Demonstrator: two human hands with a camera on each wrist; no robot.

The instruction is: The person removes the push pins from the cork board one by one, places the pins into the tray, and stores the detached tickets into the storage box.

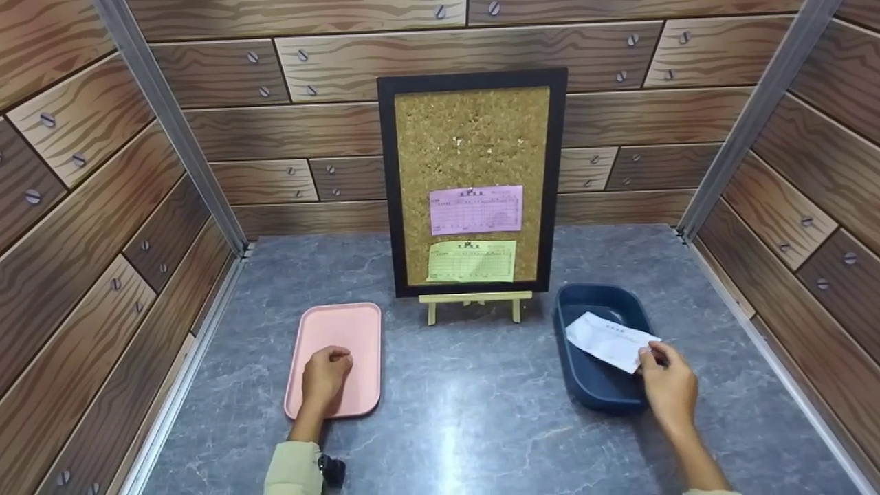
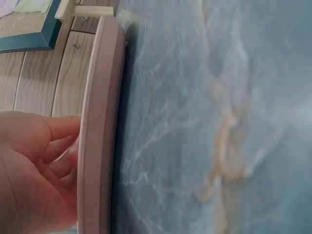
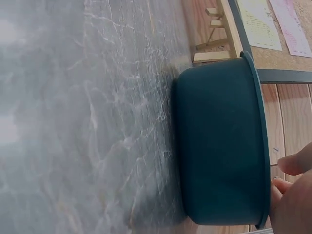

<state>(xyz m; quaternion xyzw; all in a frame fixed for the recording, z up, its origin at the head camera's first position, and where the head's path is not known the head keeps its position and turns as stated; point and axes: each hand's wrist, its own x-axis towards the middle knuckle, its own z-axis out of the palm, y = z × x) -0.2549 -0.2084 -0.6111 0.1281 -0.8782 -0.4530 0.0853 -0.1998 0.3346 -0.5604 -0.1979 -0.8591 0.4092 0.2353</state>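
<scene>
My right hand (image 1: 670, 388) pinches one corner of a white printed paper slip (image 1: 608, 340) between thumb and fingers. The slip slants over the dark blue basin (image 1: 574, 385), whose wall (image 3: 219, 146) hides most of the paper in the right wrist view. My left hand (image 1: 326, 375) is over the pink tray (image 1: 364, 323), fingers bent toward its surface. In the left wrist view the tray's edge (image 2: 100, 136) covers the fingertips of that hand (image 2: 36, 170), so I cannot tell whether they hold anything small.
A black-framed corkboard (image 1: 474, 151) stands at the back on a small wooden easel (image 1: 474, 297). A pink form (image 1: 476, 213) and a yellow-green form (image 1: 473, 265) are pinned to its lower half. Wood-patterned walls (image 1: 309, 127) enclose the grey marbled table (image 1: 460, 385).
</scene>
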